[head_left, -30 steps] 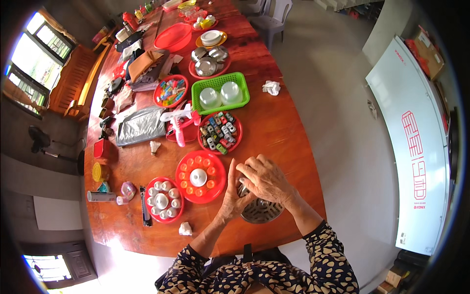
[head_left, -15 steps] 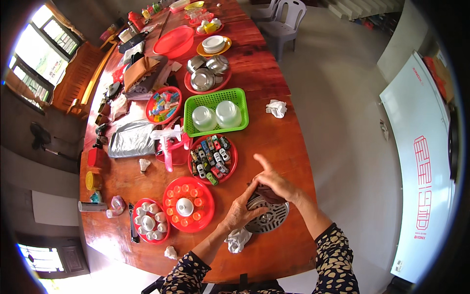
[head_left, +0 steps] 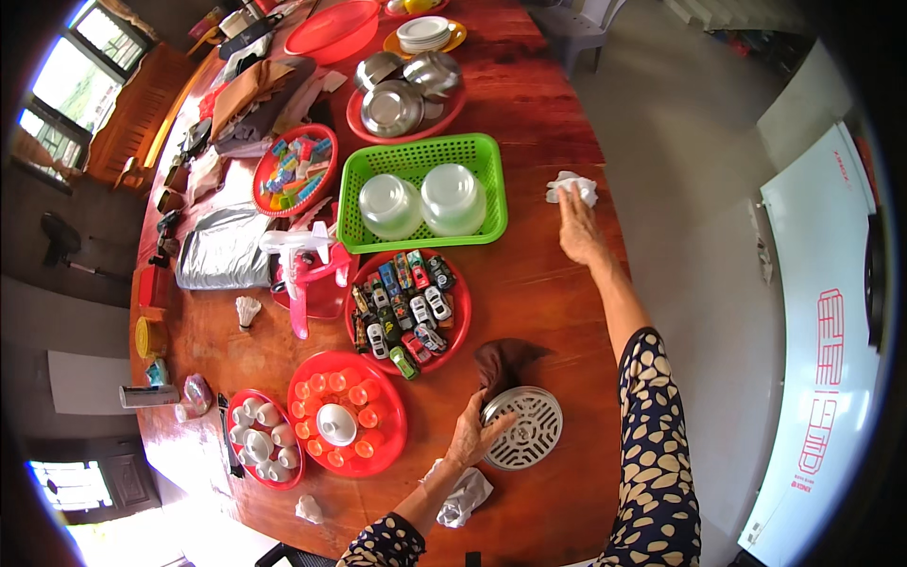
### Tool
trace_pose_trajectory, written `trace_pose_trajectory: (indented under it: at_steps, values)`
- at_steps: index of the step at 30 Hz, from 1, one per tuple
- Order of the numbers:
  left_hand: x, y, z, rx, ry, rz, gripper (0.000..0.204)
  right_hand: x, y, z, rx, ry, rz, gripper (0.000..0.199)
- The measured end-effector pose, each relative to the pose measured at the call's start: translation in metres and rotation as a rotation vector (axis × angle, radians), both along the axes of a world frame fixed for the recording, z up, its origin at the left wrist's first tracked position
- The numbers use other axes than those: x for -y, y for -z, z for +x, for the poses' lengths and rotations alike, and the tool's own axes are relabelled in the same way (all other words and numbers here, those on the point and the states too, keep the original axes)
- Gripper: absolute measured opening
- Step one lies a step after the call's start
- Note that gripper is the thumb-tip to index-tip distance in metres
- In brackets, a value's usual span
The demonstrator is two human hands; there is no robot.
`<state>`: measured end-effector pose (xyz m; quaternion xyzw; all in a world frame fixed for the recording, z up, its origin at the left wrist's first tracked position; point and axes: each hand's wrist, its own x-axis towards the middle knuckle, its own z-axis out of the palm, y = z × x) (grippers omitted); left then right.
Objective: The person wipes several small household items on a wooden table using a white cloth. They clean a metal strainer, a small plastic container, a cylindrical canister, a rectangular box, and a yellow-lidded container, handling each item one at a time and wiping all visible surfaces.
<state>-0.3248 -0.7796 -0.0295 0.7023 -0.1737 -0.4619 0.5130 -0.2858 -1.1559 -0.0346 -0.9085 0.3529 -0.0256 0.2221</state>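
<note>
- The left hand grips the round slotted metal tray at its left rim, thumb over the slots, fingers along the side; the tray sits on the near part of the desk.
- The right hand reaches to the desk's right edge, fingers stretched over a crumpled white tissue; whether they grasp it, I cannot tell.
- A dark brown cloth lies bunched against the tray's far side, crowding that rim.
- Another crumpled piece, the white wad, lies just beside the left forearm, in the way on the tray's near side.
- Left of that hand stands a red plate with orange cups around a white lidded pot; beyond it, a smaller red plate carries white cups.
- Farther off, a red dish is packed with toy cars.
- Behind the dish, a green basket holds two translucent bowls, filling the middle of the desk.
- A toy plane stands left of the toy cars, near a shuttlecock.
</note>
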Motion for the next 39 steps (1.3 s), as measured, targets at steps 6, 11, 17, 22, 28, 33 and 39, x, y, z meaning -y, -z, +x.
trace_pose_trajectory:
  at_steps: [6, 11, 17, 22, 28, 33, 39]
  values:
    - [-0.016, 0.008, -0.002, 0.228, 0.107, 0.212, 0.074, -0.012, 0.042, -0.03, -0.051, 0.194, -0.375, 0.048]
    - [-0.024, 0.002, -0.017, 0.326, 0.098, 0.115, 0.078, -0.05, 0.049, -0.097, 0.084, 0.085, -0.57, 0.018]
    - [-0.055, -0.001, -0.04, 0.01, 0.119, 0.099, 0.08, -0.163, 0.031, -0.214, 0.045, -0.048, -0.337, 0.005]
    - [-0.067, -0.055, -0.057, -0.303, 0.13, 0.002, 0.079, -0.252, 0.019, -0.307, 0.143, 0.206, 0.326, 0.008]
    - [-0.121, -0.133, -0.055, -0.429, 0.299, -0.08, 0.096, -0.309, -0.075, -0.293, 0.672, 0.571, 1.365, 0.017]
    - [-0.182, -0.169, -0.045, -0.476, 0.342, -0.299, 0.084, -0.412, -0.178, -0.228, 0.488, 0.29, 1.69, 0.049]
    - [-0.313, -0.171, -0.025, -0.411, 0.155, -0.312, 0.09, -0.496, -0.163, -0.179, 0.07, 0.225, 1.957, 0.04]
